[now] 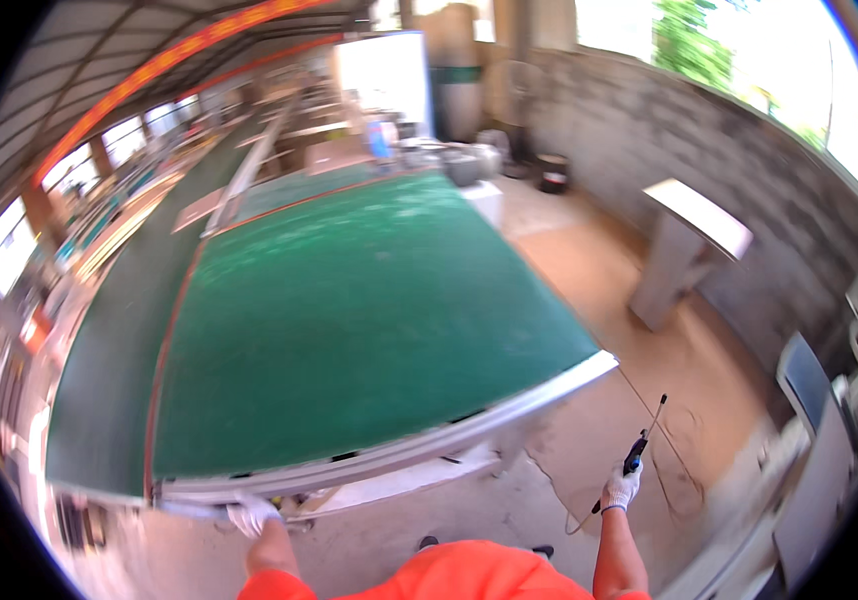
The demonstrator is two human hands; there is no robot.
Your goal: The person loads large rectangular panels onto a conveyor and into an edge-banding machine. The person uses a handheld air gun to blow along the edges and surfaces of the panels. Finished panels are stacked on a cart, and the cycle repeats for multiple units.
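My right hand [621, 488], in a white glove, is closed around an air blow gun [636, 452], a slim black and blue tool. Its long thin nozzle ends in a black tip and points up and away from me; a thin hose hangs below my hand. My left hand [252, 514], also gloved in white, is by the near edge of a big green-topped table [369, 330], toward its left end. Motion smears its fingers, so I cannot tell whether they touch the table's pale metal edge or hold anything.
A board-topped stand [694, 215] is by the grey block wall on the right. Beyond the table's far edge are grey containers [464, 165] and a dark bucket [552, 173]. Light panels [814, 475] lean at the right. A thin line [684, 500] loops across the floor.
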